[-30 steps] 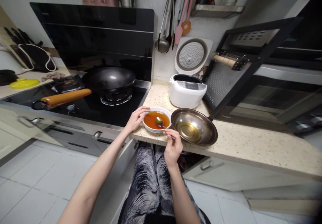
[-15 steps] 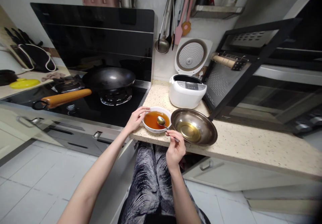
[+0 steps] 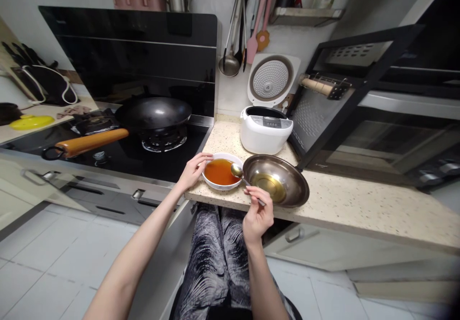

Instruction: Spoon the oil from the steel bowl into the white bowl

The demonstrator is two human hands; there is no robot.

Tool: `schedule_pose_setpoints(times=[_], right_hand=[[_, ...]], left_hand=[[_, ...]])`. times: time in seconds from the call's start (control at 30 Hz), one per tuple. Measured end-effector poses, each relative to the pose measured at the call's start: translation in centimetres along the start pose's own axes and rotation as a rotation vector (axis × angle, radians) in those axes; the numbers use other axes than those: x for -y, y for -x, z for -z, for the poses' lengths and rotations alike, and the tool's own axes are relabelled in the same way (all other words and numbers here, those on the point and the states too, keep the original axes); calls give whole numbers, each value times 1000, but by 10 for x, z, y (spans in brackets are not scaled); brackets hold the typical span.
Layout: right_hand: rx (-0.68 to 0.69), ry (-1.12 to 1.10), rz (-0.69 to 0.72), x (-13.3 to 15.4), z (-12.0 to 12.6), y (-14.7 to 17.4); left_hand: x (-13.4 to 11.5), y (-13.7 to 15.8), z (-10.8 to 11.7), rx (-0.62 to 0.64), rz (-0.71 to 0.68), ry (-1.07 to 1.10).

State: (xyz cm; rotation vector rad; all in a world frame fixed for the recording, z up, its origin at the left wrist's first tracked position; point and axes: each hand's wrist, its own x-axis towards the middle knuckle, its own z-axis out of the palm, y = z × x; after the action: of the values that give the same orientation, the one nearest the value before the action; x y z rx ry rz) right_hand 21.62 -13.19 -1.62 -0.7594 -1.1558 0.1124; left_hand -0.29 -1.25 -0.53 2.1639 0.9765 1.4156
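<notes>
Spoon (image 3: pixel 236 170) in right hand (image 3: pixel 258 217)

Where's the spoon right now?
In the head view, just right of centre, the spoon is in the right hand, its scoop at the right rim of the white bowl, beside the metal basin.

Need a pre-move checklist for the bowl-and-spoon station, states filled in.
1. White bowl steadied: ok, left hand has fingers on its rim.
2. Spoon gripped: ok, right hand holds the handle.
3. Spoon head well inside the white bowl: not ok, it is at the right edge, beside the steel pan.
4. Spoon loaded with amber liquid: cannot tell, too small to read.
5. Steel pan uncovered: ok, yellowish bottom visible.
6. Rice cooker lid closed: not ok, standing open.
</notes>
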Motion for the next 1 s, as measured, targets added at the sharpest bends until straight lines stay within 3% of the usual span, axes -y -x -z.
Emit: schedule_pose_setpoints(times=[0.2,0.4,1.0], right_hand=[[-84,102,66,-1,13,-11],[-84,202,145,-6,24,-17],[118,297,241,-12,30,-20]], left_hand=[[-3,-1,0,-5,7,-2],[-4,-1,0,-9,23,2],[-2,0,0,-8,11,-21]])
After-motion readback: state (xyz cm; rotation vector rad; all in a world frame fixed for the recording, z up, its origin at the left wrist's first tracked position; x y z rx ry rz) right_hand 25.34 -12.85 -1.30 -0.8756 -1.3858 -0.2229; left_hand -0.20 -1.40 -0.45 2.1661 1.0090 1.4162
